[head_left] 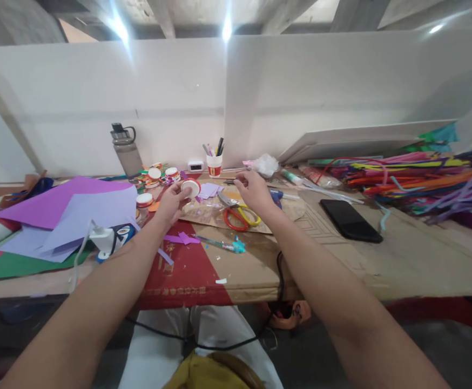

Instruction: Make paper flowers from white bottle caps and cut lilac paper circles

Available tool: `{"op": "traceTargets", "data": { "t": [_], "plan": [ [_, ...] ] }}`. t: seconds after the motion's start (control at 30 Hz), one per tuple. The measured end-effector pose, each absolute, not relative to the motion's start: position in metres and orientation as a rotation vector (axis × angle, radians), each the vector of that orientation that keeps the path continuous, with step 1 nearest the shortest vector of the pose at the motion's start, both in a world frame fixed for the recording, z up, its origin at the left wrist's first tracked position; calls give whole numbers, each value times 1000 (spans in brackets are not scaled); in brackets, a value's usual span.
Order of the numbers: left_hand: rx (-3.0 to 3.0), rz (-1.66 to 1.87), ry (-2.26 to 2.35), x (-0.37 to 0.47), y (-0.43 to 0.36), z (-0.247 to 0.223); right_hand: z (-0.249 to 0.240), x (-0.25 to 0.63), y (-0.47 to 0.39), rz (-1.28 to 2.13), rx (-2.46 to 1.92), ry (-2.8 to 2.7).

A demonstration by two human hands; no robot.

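My left hand grips a small drum-like disc, white on its flat face with a red and gold edge. A purple paper piece shows beside it. To the right, my right hand hangs over the back of the cardboard with its fingers curled together. Thin dark sticks lie at its fingertips; whether it pinches one is hidden. Between the hands, scissors with red and yellow handles rest by pale purple paper slips. More such discs sit left of my left hand.
Purple sheets and a power strip are at left. A bottle and pen cup stand at the back. A glue gun, phone and many coloured strips lie rightward. A black cable crosses the front edge.
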State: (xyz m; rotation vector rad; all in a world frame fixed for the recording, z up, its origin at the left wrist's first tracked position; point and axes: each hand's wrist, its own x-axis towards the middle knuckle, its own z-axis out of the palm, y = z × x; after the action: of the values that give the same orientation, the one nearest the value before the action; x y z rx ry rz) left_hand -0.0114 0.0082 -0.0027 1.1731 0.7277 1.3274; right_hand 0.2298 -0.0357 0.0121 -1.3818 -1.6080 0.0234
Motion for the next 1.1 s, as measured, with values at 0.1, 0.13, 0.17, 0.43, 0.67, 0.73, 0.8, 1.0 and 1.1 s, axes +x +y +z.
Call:
{"op": "traceTargets", "data": {
  "t": [0.1,0.13,0.17,0.43,0.67,0.73,0.8,1.0,1.1],
  "plan": [
    [1158,1302,690,-10,7,-1,6,231,-35,77,-1610,-1767],
    [1145,1299,682,-10,7,0,3,231,-35,100,-1699,-1817],
    [1128,1301,674,-10,7,1,2,232,-36,123,-1785,-1873],
    [903,1462,587,-21,15,8,2,228,-48,178,-2023,-2324],
    [893,1390,681,-17,16,5,-2,231,-51,183,-1996,-2300],
    [942,1306,778,-15,15,2,0,230,-54,205,-2020,-2290],
    [999,1230,898,-14,15,0,2,228,-57,197,-2033,-2288],
    [1056,1226,956,-13,13,3,4,224,-62,101,-1997,-2284],
    [1061,1255,938,-12,11,5,2,221,-62,-47,-1853,-2225]
  ]
}}
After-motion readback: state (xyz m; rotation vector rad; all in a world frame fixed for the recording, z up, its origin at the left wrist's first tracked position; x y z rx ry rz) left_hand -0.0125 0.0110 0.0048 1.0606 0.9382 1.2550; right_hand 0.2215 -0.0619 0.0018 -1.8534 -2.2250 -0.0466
